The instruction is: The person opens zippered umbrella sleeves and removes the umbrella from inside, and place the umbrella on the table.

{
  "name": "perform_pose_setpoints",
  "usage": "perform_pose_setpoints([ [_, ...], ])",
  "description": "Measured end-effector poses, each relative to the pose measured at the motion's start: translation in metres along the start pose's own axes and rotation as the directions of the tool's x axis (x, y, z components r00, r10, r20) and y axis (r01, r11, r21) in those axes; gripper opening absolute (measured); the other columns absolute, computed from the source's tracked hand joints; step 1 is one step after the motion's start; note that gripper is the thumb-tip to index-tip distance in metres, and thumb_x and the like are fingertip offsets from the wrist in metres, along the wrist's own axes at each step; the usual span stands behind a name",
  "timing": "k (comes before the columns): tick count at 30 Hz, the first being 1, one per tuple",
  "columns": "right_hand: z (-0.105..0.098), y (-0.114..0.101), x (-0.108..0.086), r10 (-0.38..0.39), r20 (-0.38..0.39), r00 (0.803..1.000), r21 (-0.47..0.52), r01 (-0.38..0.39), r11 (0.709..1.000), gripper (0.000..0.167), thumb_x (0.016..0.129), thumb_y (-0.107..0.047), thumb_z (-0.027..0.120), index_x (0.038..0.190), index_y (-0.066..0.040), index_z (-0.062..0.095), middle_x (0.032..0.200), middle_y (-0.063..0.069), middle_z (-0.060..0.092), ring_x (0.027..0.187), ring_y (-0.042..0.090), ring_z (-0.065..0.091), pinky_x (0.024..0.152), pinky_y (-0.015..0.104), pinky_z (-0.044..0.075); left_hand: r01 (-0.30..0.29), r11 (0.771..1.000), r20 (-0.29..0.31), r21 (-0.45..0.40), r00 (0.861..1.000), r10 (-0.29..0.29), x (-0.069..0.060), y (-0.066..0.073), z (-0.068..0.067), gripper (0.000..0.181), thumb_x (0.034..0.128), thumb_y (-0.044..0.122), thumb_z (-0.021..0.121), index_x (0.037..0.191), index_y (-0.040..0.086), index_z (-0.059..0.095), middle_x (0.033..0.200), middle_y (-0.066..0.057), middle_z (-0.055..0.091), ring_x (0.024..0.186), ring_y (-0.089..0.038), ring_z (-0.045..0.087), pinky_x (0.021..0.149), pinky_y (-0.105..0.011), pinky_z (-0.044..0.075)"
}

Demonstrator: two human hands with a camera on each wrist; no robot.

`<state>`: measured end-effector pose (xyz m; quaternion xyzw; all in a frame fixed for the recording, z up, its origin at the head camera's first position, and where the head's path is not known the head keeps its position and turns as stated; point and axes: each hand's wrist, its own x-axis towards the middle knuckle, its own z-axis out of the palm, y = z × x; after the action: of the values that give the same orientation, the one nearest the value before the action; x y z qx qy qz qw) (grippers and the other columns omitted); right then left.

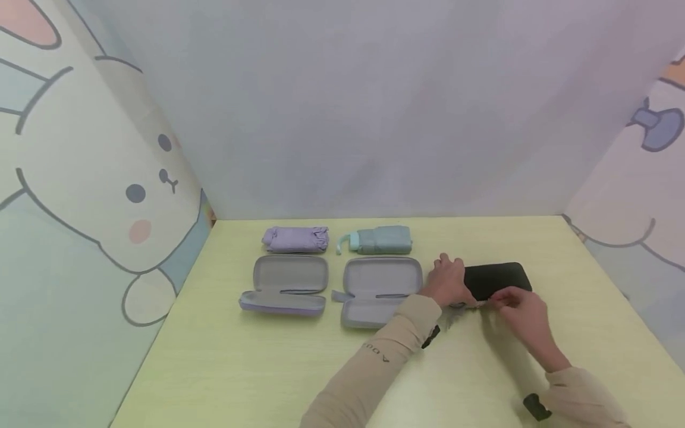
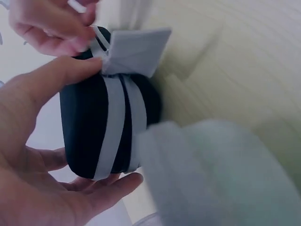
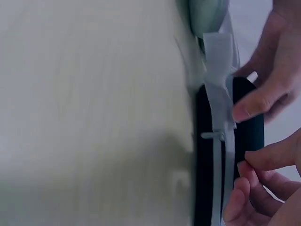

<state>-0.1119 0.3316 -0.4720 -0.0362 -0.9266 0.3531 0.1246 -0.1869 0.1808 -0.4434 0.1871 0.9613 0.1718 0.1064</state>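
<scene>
At the table's right, a black zip case [image 1: 496, 280] lies closed-looking, with a grey zipper band [image 2: 112, 127] along its side. My left hand [image 1: 448, 282] grips its left end, thumb on the band and fingers around the far side. A grey fabric tab [image 3: 219, 63] sticks out beside that thumb. On the band, the small zipper pull [image 3: 214, 135] shows free of both hands. My right hand [image 1: 521, 315] is beside the case's front edge, fingers curled, thumb and index tips together. Nothing shows between those tips.
Left of the black case, a grey-lined case [image 1: 382, 278] lies unfolded, partly behind my left forearm. Another grey-lined case with a purple outside [image 1: 291, 273] stands open farther left. Behind them lie a folded purple umbrella [image 1: 296, 239] and a folded teal umbrella [image 1: 386, 239]. A wall rises behind the table.
</scene>
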Motion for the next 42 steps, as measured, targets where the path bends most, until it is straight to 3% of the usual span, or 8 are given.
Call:
perform_pose_setpoints([
  [4,-0.024,0.017,0.02,0.039,-0.057,0.998,-0.013,-0.039,0.999,0.033,0.081,-0.015,0.072,0.106,0.005,0.063,0.099,0.025,0.063,0.078,0.021,0.06,0.06,0.024,0.039,0.003,1.0,-0.006,-0.009,1.0,-0.003,0.0,0.0,0.002,0.057,0.0611,0.048,0.085,0.098,0.018,0.053,0.105,-0.001,0.045,0.086,-0.013,0.045,0.059,-0.023,0.04],
  [7,-0.039,0.031,0.039,0.054,0.111,0.992,0.049,-0.059,0.997,0.063,0.087,-0.026,0.068,0.134,0.006,0.042,0.124,0.033,0.047,0.106,0.044,0.05,0.075,0.036,0.041,0.016,1.0,-0.015,0.0,1.0,-0.016,0.0,0.0,0.002,0.063,0.0596,0.048,0.086,0.104,0.02,0.052,0.101,0.001,0.045,0.084,-0.013,0.046,0.058,-0.024,0.04],
  [9,-0.045,0.038,0.05,0.054,0.26,0.964,0.1,-0.083,0.991,0.072,0.092,-0.032,0.061,0.143,0.006,0.028,0.133,0.035,0.039,0.116,0.049,0.041,0.081,0.044,0.041,0.013,1.0,-0.026,0.004,1.0,-0.013,0.0,0.0,0.003,0.066,0.0592,0.047,0.087,0.109,0.022,0.05,0.1,0.001,0.046,0.082,-0.013,0.047,0.058,-0.025,0.04],
  [13,-0.05,0.044,0.064,0.067,0.395,0.916,0.141,-0.132,0.981,0.066,0.097,-0.039,0.048,0.142,0.007,0.031,0.134,0.031,0.04,0.113,0.022,0.047,0.083,0.034,0.045,-0.036,0.999,-0.056,-0.012,0.998,0.035,-0.002,0.0,0.006,0.069,0.0601,0.043,0.087,0.113,0.024,0.047,0.097,0.0,0.046,0.076,-0.014,0.049,0.057,-0.025,0.038],
  [18,-0.05,0.042,0.071,0.083,0.383,0.92,0.149,-0.15,0.977,0.064,0.099,-0.044,0.042,0.128,0.012,0.047,0.127,0.026,0.046,0.095,-0.008,0.042,0.073,0.016,0.044,-0.079,0.997,-0.109,-0.023,0.991,0.076,-0.006,0.001,0.01,0.069,0.0618,0.039,0.087,0.114,0.025,0.044,0.096,0.001,0.045,0.073,-0.013,0.047,0.055,-0.025,0.038],
  [26,-0.054,0.047,0.075,0.085,0.398,0.913,0.138,-0.152,0.979,0.061,0.099,-0.042,0.041,0.118,0.014,0.054,0.1,0.001,0.059,0.085,-0.007,0.05,0.071,0.018,0.046,-0.135,0.99,-0.248,0.043,0.958,0.141,-0.018,0.002,0.016,0.066,0.0657,0.037,0.084,0.119,0.026,0.046,0.103,0.004,0.046,0.092,-0.01,0.042,0.069,-0.028,0.037],
  [35,-0.067,0.059,0.079,-0.087,0.47,0.878,0.212,-0.017,0.977,0.042,0.103,-0.028,0.037,0.122,0.005,0.053,0.11,-0.016,0.055,0.095,-0.009,0.05,0.072,0.025,0.049,-0.2,0.98,-0.251,0.021,0.947,0.199,-0.038,0.008,0.007,0.045,0.0764,0.024,0.075,0.117,0.028,0.056,0.104,0.009,0.05,0.094,-0.007,0.045,0.071,-0.024,0.039],
  [42,-0.066,0.056,0.078,-0.088,0.563,0.822,0.121,0.023,0.992,0.05,0.093,-0.026,0.059,0.134,-0.001,0.046,0.135,0.022,0.043,0.108,0.027,0.057,0.074,0.035,0.049,-0.288,0.955,-0.229,0.063,0.928,0.295,-0.063,0.011,0.004,0.038,0.08,0.017,0.071,0.114,0.029,0.059,0.099,0.01,0.055,0.083,-0.005,0.047,0.058,-0.018,0.037],
])
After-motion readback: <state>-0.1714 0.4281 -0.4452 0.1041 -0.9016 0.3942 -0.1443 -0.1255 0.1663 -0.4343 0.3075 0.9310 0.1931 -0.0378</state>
